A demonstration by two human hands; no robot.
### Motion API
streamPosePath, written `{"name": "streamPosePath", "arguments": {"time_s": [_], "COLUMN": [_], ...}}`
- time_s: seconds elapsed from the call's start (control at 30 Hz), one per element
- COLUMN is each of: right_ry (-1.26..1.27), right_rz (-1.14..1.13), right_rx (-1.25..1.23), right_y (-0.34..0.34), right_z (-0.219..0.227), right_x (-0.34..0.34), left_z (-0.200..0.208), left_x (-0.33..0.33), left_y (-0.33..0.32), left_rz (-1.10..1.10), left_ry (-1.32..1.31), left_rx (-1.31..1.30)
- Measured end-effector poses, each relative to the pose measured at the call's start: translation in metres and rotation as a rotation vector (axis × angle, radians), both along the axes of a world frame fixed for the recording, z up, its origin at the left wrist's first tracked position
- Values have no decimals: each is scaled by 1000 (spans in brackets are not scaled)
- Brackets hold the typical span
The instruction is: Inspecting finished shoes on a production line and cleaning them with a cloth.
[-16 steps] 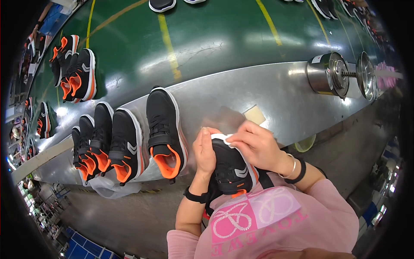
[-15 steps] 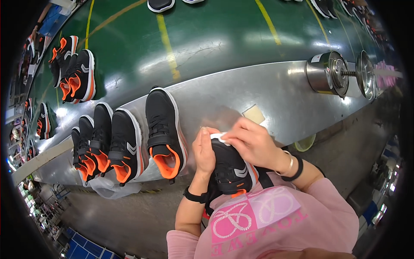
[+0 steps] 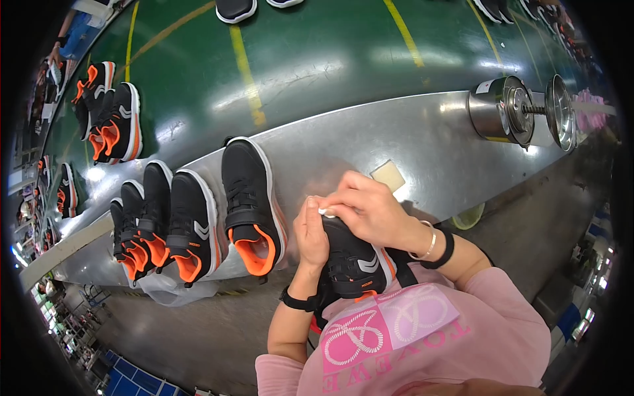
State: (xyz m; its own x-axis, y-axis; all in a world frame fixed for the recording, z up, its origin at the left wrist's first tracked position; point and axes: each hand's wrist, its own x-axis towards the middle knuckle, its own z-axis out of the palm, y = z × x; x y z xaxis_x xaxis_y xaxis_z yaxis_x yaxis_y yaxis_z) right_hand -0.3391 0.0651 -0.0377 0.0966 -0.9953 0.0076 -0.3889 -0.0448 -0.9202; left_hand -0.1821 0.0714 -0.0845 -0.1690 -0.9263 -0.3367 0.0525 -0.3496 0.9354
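A black sneaker (image 3: 349,259) with an orange lining and white sole edge is held against my body, toe pointing away from me. My left hand (image 3: 312,234) grips its left side near the toe, with the fingertips at the front edge. My right hand (image 3: 371,207) is closed in a pinch over the toe. Between its fingertips shows a small white piece (image 3: 325,212), touching the toe edge; its exact kind is mostly hidden by the fingers. A similar sneaker (image 3: 249,198) stands alone on the metal ledge just left of my hands.
Several matching sneakers (image 3: 187,221) stand in a row at left on the metal ledge (image 3: 317,158), above a clear plastic bag (image 3: 173,289). A cream square pad (image 3: 388,175) lies beyond my right hand. A metal pot (image 3: 502,111) sits at right. More sneakers (image 3: 119,122) rest on the green belt (image 3: 185,72).
My right hand has shifted left along the toe, toward my left fingertips. Sneakers on the green belt have moved a little to the left.
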Motion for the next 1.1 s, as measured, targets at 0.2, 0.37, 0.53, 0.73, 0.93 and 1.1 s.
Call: {"name": "streamPosePath", "arguments": {"time_s": [0.2,0.37,0.53,0.73,0.93,1.1], "right_ry": [31,34,184,277,462,458], "right_rz": [-62,-47,-99,-292,-284,-371], "right_rx": [-34,39,-75,-157,-184,-195], "right_y": [17,53,59,53,58,64], "right_z": [3,17,11,6,2,12], "right_x": [-9,-39,-61,-88,-114,-100], "left_z": [-9,-15,-2,50,94,113], "left_x": [-2,-3,-6,-9,-3,11], "left_y": [7,8,3,-23,-75,-79], "left_rz": [-13,-40,-5,-17,49,71], "left_ry": [-9,-38,-48,-138,-361,-892], "left_rx": [-30,-27,-1,-137,-515,-864]}}
